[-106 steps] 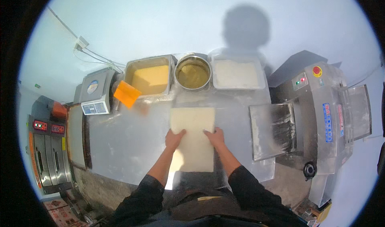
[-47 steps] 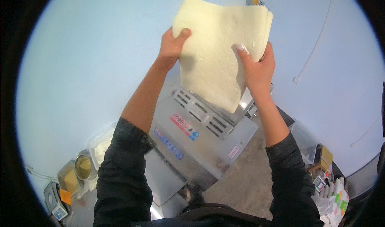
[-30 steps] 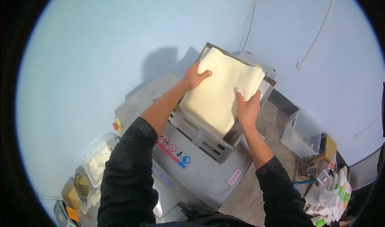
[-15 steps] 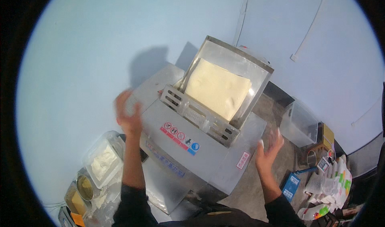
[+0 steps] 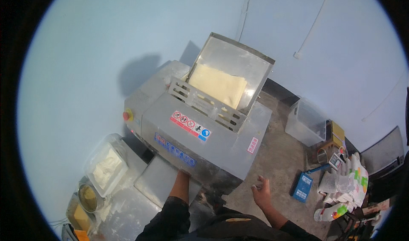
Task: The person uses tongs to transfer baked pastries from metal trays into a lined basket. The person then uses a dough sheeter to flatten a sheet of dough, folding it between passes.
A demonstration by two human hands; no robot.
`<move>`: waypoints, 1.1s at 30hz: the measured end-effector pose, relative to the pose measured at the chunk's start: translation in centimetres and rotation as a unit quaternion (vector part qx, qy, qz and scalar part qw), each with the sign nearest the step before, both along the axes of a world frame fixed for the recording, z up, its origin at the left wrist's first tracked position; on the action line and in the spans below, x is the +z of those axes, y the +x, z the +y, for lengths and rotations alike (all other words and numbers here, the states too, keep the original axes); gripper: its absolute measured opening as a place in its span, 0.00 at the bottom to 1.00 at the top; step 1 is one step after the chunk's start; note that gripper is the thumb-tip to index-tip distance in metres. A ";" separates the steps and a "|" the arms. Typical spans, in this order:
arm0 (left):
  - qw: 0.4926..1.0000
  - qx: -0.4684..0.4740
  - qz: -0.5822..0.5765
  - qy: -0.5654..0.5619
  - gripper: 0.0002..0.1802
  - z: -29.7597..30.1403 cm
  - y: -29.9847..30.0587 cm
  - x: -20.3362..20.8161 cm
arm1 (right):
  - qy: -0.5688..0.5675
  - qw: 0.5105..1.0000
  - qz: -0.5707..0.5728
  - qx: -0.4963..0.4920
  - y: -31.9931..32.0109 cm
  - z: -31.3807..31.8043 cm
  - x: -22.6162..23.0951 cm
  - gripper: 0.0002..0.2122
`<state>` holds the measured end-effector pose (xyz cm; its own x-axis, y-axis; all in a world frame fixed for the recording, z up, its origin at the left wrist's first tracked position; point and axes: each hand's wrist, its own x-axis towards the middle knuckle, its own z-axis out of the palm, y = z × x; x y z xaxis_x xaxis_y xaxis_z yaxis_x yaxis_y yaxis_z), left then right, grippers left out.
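My left forearm (image 5: 181, 185) reaches in beneath the front of a grey dough sheeting machine (image 5: 200, 151), above its metal outfeed plate (image 5: 155, 179). The machine's body hides my left hand and its fingers. To the right of the machine, over the floor, my right hand (image 5: 261, 194) holds nothing, its fingers apart and slightly bent. A folded pale yellow dough sheet (image 5: 219, 85) lies on the tilted metal feed tray (image 5: 238, 51). Its lower edge sits behind the slotted metal guard (image 5: 206, 104).
A red stop button (image 5: 127, 115) is at the machine's left. Below it stand a clear tub of flour (image 5: 106, 166) and a round metal container (image 5: 90, 199). Rightward on the floor are a clear plastic bin (image 5: 306, 124), a blue box-shaped item (image 5: 302, 187) and plastic bags (image 5: 355, 177).
My left hand has come down from beside the machine's upper left and gone under its front. My right hand has lowered. The dough sheet has sunk lower behind the guard.
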<state>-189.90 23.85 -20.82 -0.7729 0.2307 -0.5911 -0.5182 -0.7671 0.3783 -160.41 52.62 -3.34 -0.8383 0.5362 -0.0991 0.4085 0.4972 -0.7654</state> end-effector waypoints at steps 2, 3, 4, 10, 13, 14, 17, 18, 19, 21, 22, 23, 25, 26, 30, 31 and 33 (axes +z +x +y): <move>0.997 -0.016 -0.018 -0.069 0.30 -0.8 0.4 -0.7 | 0.002 1.000 0.003 -0.003 1.4 -0.9 -0.4 0.27; 0.995 -0.025 -0.021 -0.096 0.30 -1.3 0.9 -1.4 | -0.002 1.000 0.010 -0.008 2.0 -1.3 -0.7 0.26; 0.993 -0.030 -0.023 -0.115 0.30 -2.0 1.4 -2.0 | -0.013 1.000 -0.003 -0.015 2.7 -1.6 -1.0 0.26; 0.995 0.016 -0.005 -0.093 0.30 -7.1 5.7 -2.8 | -0.023 0.985 -0.171 0.017 5.2 -4.3 -2.5 0.19; 0.994 0.075 0.017 -0.083 0.30 -9.5 8.7 -0.7 | -0.029 0.972 -0.203 0.117 5.5 -6.9 -3.0 0.17; 0.989 0.086 0.037 -0.111 0.29 -10.2 9.9 0.2 | -0.052 0.960 -0.229 0.149 5.2 -7.8 -3.4 0.18; 0.973 0.104 0.059 -0.197 0.26 -12.0 12.8 3.5 | -0.076 0.914 -0.291 0.271 4.7 -10.9 -5.7 0.20; 0.966 0.105 0.050 -0.229 0.26 -12.5 13.6 4.7 | -0.085 0.897 -0.288 0.325 4.8 -11.9 -6.7 0.21; 0.960 0.117 0.055 -0.248 0.24 -13.0 14.6 5.8 | -0.124 0.887 -0.271 0.353 4.7 -13.1 -8.2 0.21; 0.946 0.134 0.036 -0.292 0.22 -13.9 16.2 8.1 | -0.151 0.868 -0.237 0.409 2.9 -15.5 -11.5 0.19; 0.943 0.140 0.045 -0.300 0.22 -14.3 17.2 9.1 | -0.132 0.860 -0.231 0.436 2.1 -16.6 -13.1 0.18; 0.939 0.142 0.044 -0.311 0.21 -14.8 18.1 9.9 | -0.165 0.836 -0.183 0.490 0.1 -17.8 -14.5 0.16; 0.938 0.148 0.060 -0.308 0.20 -16.2 19.9 11.2 | -0.376 0.830 -0.174 0.373 -1.8 -20.4 -16.2 0.13; 0.941 0.154 0.078 -0.292 0.20 -16.8 20.5 11.7 | -0.503 0.816 -0.241 0.154 -3.2 -21.9 -16.5 0.12; 0.948 0.180 0.071 -0.254 0.20 -19.3 23.3 13.4 | -0.638 0.748 -0.106 -0.150 -7.8 -25.3 -15.5 0.21; 0.943 0.191 0.072 -0.264 0.21 -19.9 24.1 14.0 | -0.657 0.731 -0.073 -0.168 -8.4 -25.8 -15.4 0.23; 0.937 0.210 0.050 -0.276 0.21 -21.3 25.4 15.3 | -0.693 0.715 0.008 -0.092 -9.9 -25.7 -15.4 0.25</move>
<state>-164.47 2.58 -5.53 -0.7847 -0.4251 -0.4512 -0.1565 -0.5685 0.8076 -170.26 26.88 -18.74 -0.7740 0.0330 -0.6323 0.3544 -0.8050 -0.4759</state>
